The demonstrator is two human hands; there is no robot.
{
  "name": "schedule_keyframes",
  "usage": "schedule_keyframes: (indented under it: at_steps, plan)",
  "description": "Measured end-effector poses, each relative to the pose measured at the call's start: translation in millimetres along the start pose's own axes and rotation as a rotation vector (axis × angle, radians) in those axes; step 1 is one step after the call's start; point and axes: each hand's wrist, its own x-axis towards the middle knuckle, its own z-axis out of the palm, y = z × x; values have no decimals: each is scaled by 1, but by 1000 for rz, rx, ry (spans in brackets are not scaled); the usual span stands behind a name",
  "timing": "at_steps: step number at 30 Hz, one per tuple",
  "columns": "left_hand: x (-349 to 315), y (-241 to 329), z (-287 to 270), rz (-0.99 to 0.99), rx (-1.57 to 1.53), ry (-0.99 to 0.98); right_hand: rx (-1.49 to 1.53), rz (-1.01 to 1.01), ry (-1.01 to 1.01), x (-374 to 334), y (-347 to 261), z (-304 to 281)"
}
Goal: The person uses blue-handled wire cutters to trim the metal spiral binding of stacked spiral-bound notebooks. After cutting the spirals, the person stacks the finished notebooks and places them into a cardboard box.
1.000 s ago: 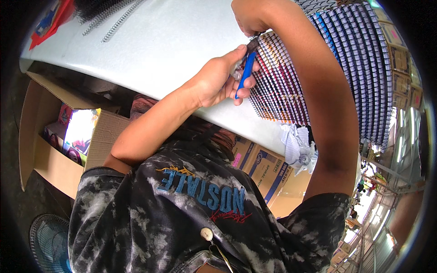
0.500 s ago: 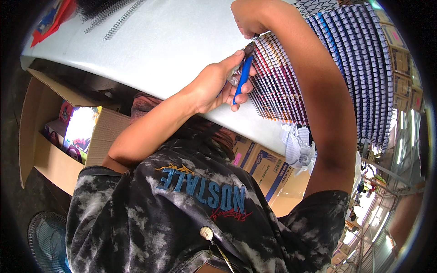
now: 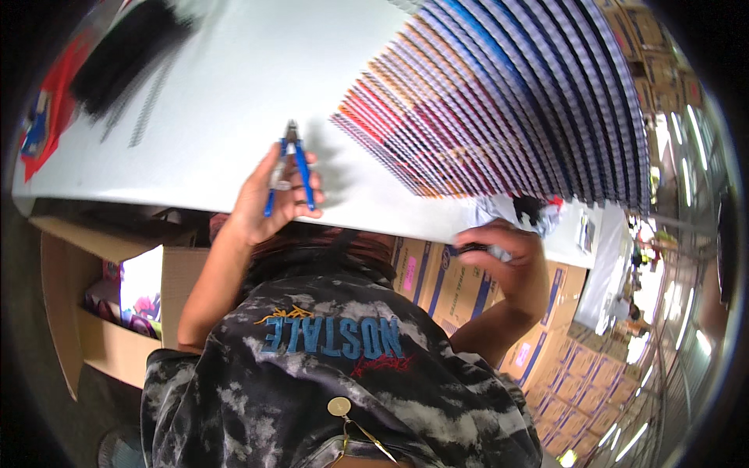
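Observation:
My left hand [image 3: 261,199] is closed round a pair of blue-handled cutting pliers [image 3: 304,175] above the white table. Their dark jaws point away from me and the two handles are spread apart. Near the table's front edge on the right, my right hand [image 3: 507,246] is closed, with something small, dark and pale grey showing at its fingers; what it is I cannot make out. Beyond that hand lies a fanned stack of spiral-bound notebooks [image 3: 499,101], their coiled spines facing up in black, blue, red and orange. Crumpled white paper [image 3: 491,210] sits just beyond my right hand.
A heap of black wire coils [image 3: 129,58] lies at the table's far left, beside a red packet [image 3: 55,129]. Below the left edge stands an open cardboard box [image 3: 121,359] with colourful items inside. Brown cartons [image 3: 452,285] are stacked under the table, with more at the right.
My left hand has drawn the pliers away from the notebooks, to the left. My right hand has come back from the far side of the stack to the table's front edge.

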Motion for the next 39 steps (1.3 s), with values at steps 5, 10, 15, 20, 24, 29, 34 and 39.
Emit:
schedule_keyframes:
  at_steps: [5,10,15,20,24,29,34,39]
  plan:
    - [1,6,3,30,-35,-1,-74,322,807,-36,80,-46]
    - [-8,15,0,39,51,71,-342,302,1113,-17,122,-49]
    - [-17,18,8,81,164,56,170,-182,1204,14,129,1]
    - [-6,33,52,88,255,-251,517,-466,1037,53,105,80]
    - [12,36,66,124,254,-464,416,-201,1259,80,60,105]
    - [19,41,71,137,185,-466,453,-338,1225,91,62,108]
    - [7,44,76,434,971,-48,431,-334,1215,89,67,110]
    - [-1,53,82,340,1096,35,540,-354,1269,87,74,108]
